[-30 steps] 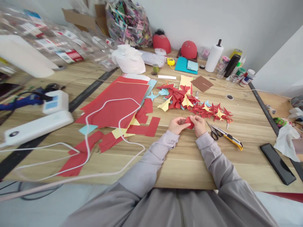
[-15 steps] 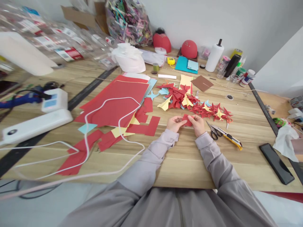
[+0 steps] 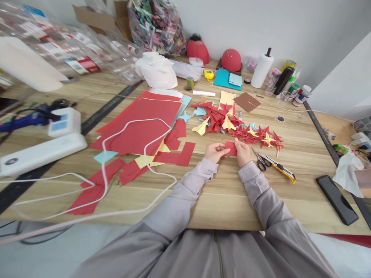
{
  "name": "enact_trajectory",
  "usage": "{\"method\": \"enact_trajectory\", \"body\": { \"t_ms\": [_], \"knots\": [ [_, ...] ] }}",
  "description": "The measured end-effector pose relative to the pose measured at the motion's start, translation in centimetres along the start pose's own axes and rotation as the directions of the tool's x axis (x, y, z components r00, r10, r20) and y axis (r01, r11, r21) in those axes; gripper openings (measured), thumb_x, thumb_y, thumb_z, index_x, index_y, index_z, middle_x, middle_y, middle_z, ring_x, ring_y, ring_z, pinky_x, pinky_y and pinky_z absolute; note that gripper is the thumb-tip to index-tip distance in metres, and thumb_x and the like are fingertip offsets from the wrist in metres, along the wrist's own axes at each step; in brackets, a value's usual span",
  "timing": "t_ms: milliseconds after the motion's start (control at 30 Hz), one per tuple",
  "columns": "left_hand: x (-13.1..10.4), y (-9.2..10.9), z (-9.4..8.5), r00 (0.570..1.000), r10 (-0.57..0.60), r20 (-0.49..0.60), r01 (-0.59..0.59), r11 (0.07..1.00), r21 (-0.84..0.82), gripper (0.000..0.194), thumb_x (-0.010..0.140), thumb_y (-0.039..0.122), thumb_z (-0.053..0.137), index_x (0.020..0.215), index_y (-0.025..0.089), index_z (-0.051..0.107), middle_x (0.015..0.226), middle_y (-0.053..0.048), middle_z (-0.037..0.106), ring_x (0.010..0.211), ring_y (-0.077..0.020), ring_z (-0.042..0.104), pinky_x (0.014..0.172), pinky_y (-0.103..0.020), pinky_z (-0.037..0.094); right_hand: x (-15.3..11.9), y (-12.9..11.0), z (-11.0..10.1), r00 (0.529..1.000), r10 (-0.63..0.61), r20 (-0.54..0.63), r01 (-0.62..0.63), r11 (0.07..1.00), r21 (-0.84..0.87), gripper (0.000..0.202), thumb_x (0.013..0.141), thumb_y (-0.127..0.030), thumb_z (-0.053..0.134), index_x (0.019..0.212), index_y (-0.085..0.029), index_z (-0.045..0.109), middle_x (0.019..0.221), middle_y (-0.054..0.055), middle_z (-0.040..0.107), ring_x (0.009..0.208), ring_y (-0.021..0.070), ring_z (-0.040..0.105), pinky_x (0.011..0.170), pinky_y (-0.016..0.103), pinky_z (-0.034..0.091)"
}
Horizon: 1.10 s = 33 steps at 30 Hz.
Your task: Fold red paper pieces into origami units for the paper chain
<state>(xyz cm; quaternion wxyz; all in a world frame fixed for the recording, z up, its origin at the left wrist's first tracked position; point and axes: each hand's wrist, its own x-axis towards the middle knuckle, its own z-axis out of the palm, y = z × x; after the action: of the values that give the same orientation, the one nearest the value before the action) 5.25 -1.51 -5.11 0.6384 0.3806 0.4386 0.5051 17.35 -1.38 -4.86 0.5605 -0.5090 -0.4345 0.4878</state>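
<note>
A small piece of red paper (image 3: 231,148) is held between my two hands, above the front middle of the table. My left hand (image 3: 215,152) pinches its left edge. At its right edge my right hand (image 3: 242,151) grips it, thumb on top. Just beyond lies a heap of folded red, yellow and blue paper shapes (image 3: 216,119), with a row of red and yellow paper stars (image 3: 261,136) running to the right. Scissors (image 3: 262,161) and a yellow box cutter (image 3: 279,169) lie to the right of my right hand.
Large red sheets (image 3: 142,127) lie to the left, with cut red strips (image 3: 185,153) and a white cable (image 3: 150,166) across them. A black phone (image 3: 337,199) rests at the right. Bottles and a white roll (image 3: 262,70) stand at the back. A white power strip (image 3: 43,154) sits far left.
My right thumb and fingers have shifted slightly on the red paper, and more of its flat face shows now. The whole view has shifted a little.
</note>
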Motion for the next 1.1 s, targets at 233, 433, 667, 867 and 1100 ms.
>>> {"method": "enact_trajectory", "body": {
  "t_ms": [233,433,667,867,1100],
  "knots": [
    [0.06,0.0,-0.14,1.0,0.008,-0.019,-0.008,1.0,-0.021,0.04,0.041,0.034,0.079,0.068,0.012,0.06,0.056,0.0,0.064,0.047,-0.0119,0.058,0.05,-0.026,0.05,-0.09,0.13,-0.05,0.999,-0.019,0.048,0.021,0.999,-0.042,0.033,0.057,-0.047,0.069,0.061,-0.017,0.055,0.056,-0.003,0.053,0.051,0.0086,0.043,0.051,0.022,0.038],
    [-0.06,0.21,-0.2,1.0,-0.013,0.018,0.014,0.999,-0.034,0.039,0.041,0.032,0.08,0.07,0.011,0.062,0.055,-0.001,0.064,0.046,-0.0122,0.059,0.052,-0.027,0.052,-0.14,0.12,-0.06,0.999,-0.005,0.05,0.005,1.0,0.002,0.029,0.062,-0.045,0.066,0.062,-0.016,0.06,0.055,-0.003,0.055,0.049,0.0078,0.043,0.05,0.022,0.036],
    [0.08,0.28,-0.21,0.995,-0.079,0.066,0.087,0.988,-0.127,0.047,0.038,0.032,0.081,0.075,0.009,0.064,0.062,-0.004,0.068,0.051,-0.0151,0.062,0.054,-0.03,0.054,-0.07,-0.14,0.01,0.999,0.034,0.005,-0.034,0.998,0.046,0.033,0.062,-0.048,0.064,0.057,-0.016,0.057,0.05,-0.004,0.051,0.045,0.0065,0.037,0.045,0.021,0.031],
    [0.05,0.19,-0.3,0.993,-0.081,0.083,0.094,0.981,-0.17,0.046,0.038,0.027,0.081,0.076,0.009,0.064,0.062,-0.004,0.068,0.053,-0.0153,0.063,0.054,-0.028,0.054,0.03,0.05,-0.08,0.999,0.048,0.012,-0.049,0.995,0.09,0.032,0.062,-0.047,0.064,0.058,-0.016,0.057,0.051,-0.004,0.052,0.045,0.0069,0.04,0.045,0.022,0.033],
    [0.08,-0.08,-0.31,0.998,-0.049,0.045,0.057,0.977,-0.207,0.045,0.04,0.027,0.081,0.077,0.01,0.064,0.066,-0.005,0.068,0.056,-0.0158,0.064,0.054,-0.028,0.054,0.03,-0.01,0.0,0.999,0.035,-0.006,-0.034,0.993,0.111,0.03,0.058,-0.043,0.069,0.061,-0.017,0.055,0.055,-0.004,0.056,0.048,0.0079,0.046,0.05,0.023,0.039]
  ]
}}
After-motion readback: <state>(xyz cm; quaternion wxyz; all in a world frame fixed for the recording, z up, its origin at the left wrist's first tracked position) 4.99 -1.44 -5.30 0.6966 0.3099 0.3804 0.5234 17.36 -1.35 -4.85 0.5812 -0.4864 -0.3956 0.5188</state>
